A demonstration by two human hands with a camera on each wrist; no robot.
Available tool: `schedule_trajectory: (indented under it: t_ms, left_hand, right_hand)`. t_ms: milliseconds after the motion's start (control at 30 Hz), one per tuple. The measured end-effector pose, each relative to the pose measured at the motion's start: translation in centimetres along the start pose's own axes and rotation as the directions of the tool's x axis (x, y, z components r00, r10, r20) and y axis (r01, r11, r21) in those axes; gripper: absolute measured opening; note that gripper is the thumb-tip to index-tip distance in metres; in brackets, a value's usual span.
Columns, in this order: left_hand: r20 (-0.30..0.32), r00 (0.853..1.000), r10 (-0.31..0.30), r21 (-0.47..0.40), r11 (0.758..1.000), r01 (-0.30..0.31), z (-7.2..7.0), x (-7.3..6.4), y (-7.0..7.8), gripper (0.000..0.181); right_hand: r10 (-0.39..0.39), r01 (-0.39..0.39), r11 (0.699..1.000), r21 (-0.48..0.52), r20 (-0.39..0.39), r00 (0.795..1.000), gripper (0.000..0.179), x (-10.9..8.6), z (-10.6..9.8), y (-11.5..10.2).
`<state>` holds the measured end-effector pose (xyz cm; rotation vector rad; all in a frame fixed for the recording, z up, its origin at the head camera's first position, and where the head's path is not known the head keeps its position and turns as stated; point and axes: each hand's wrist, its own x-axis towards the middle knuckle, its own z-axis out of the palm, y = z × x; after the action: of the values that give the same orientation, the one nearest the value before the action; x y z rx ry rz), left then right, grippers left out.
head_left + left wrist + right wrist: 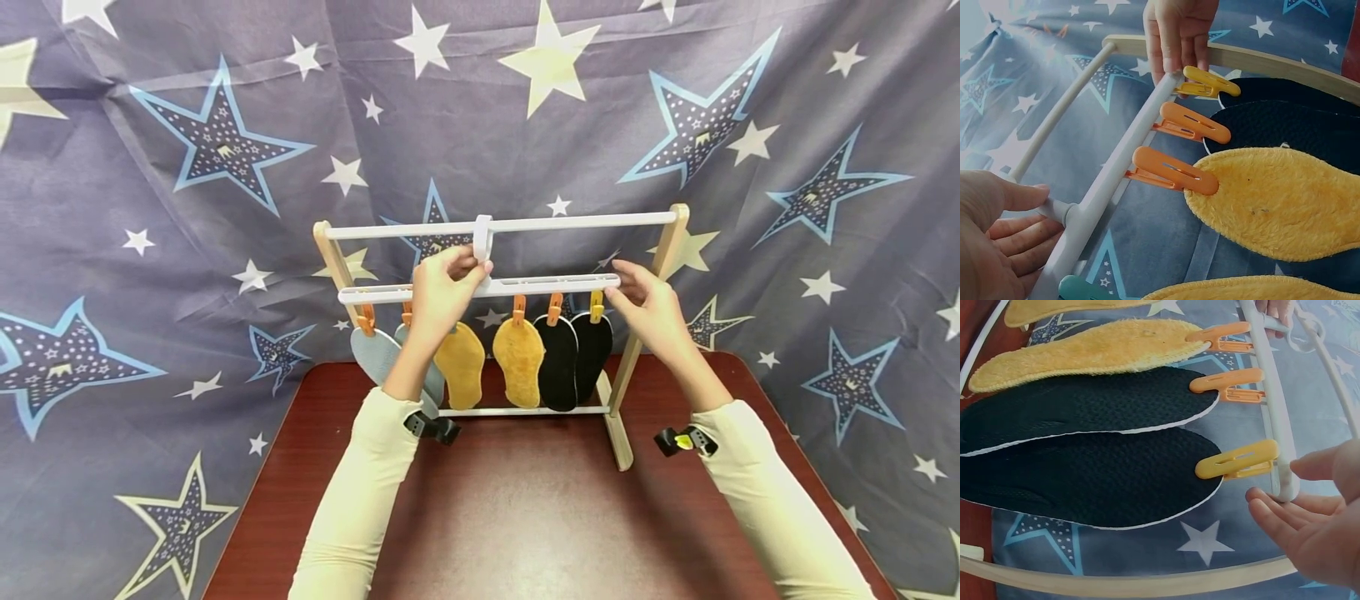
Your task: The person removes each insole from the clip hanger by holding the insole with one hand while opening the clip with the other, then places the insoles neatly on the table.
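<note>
A white clip hanger (536, 285) hangs lengthwise with its hook (482, 239) at the stand's top rail. My left hand (441, 287) pinches the stem below the hook between thumb and fingers. At the hanger's right end, my right hand (651, 304) holds the tip, thumb on one side and fingers beneath. Orange clips (1175, 170) and a yellow clip (1238, 459) grip insoles by their ends: yellow fuzzy ones (519, 362), black ones (557, 362) and light blue ones (372, 354). In the left wrist view a teal clip (1085, 287) shows too. My left forearm partly hides the blue insoles.
The wood-ended stand (670, 242) has a white top rail (581, 222) and a lower rail (532, 411). It stands on a reddish-brown table (517, 508). A star-printed curtain (480, 100) hangs behind and at both sides.
</note>
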<state>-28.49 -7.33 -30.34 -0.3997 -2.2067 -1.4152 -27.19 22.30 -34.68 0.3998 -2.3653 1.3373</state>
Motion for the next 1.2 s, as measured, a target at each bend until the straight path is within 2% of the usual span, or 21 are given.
schedule_trajectory:
  t_ms: [300, 433, 533, 600, 667, 767, 833, 900, 967, 1000, 1067, 1200]
  left_hand:
    - [-0.002, 1.0, 0.008, 0.033, 0.999, -0.008, -0.1, 0.1, -0.3, 0.023]
    - [-0.011, 0.999, 0.03, 0.041, 0.999, -0.03, -0.2, 0.0, -0.3, 0.023]
    - [-0.056, 0.997, 0.058, 0.075, 0.996, -0.054, -0.2, -0.6, -0.2, 0.026]
    - [-0.112, 0.991, 0.07, 0.105, 0.993, -0.058, -0.2, -1.2, 0.0, 0.031]
    - [-0.187, 0.98, 0.072, 0.124, 0.991, -0.05, 0.0, -1.9, 0.1, 0.036]
    - [-0.321, 0.944, 0.084, 0.118, 0.992, -0.048, 0.7, -3.3, 0.2, 0.039]
    - [-0.399, 0.911, 0.106, 0.075, 0.994, -0.083, 1.4, -4.2, 0.3, 0.039]
    - [-0.448, 0.883, 0.139, 0.038, 0.99, -0.137, 2.2, -5.1, 0.4, 0.038]
    - [-0.461, 0.871, 0.168, 0.007, 0.983, -0.186, 3.1, -6.0, 0.5, 0.036]
    - [-0.453, 0.873, 0.18, -0.01, 0.978, -0.207, 3.6, -6.5, 0.6, 0.035]
    - [-0.418, 0.887, 0.195, -0.034, 0.973, -0.23, 4.5, -7.2, 0.7, 0.033]
    - [-0.292, 0.938, 0.187, -0.137, 0.962, -0.234, 6.5, -8.3, 0.8, 0.032]
  right_hand:
    - [0.122, -0.138, 0.979, 0.148, 0.116, 0.986, 0.056, -0.7, 1.3, 1.3]
    - [0.141, -0.159, 0.977, 0.144, 0.13, 0.981, 0.051, -1.1, 1.8, 2.2]
    - [0.132, -0.149, 0.981, 0.125, 0.134, 0.982, 0.044, -1.4, 2.1, 2.9]
    - [0.127, -0.144, 0.982, 0.122, 0.138, 0.982, 0.041, -1.7, 2.3, 3.2]
    - [0.129, -0.146, 0.982, 0.116, 0.143, 0.981, 0.04, -2.1, 2.4, 3.6]
    - [0.138, -0.155, 0.982, 0.11, 0.149, 0.979, 0.039, -2.8, 2.6, 4.0]
    - [0.143, -0.159, 0.982, 0.103, 0.154, 0.978, 0.039, -3.3, 2.7, 4.3]
    - [0.144, -0.161, 0.982, 0.102, 0.155, 0.977, 0.039, -3.8, 2.9, 4.6]
    - [0.146, -0.163, 0.981, 0.102, 0.155, 0.977, 0.037, -4.2, 3.0, 5.0]
    - [0.148, -0.164, 0.981, 0.103, 0.154, 0.977, 0.037, -4.4, 3.1, 5.2]
    - [0.148, -0.164, 0.981, 0.101, 0.152, 0.977, 0.035, -4.7, 3.3, 5.7]
    - [0.148, -0.167, 0.979, 0.117, 0.153, 0.977, 0.034, -5.4, 3.7, 6.8]
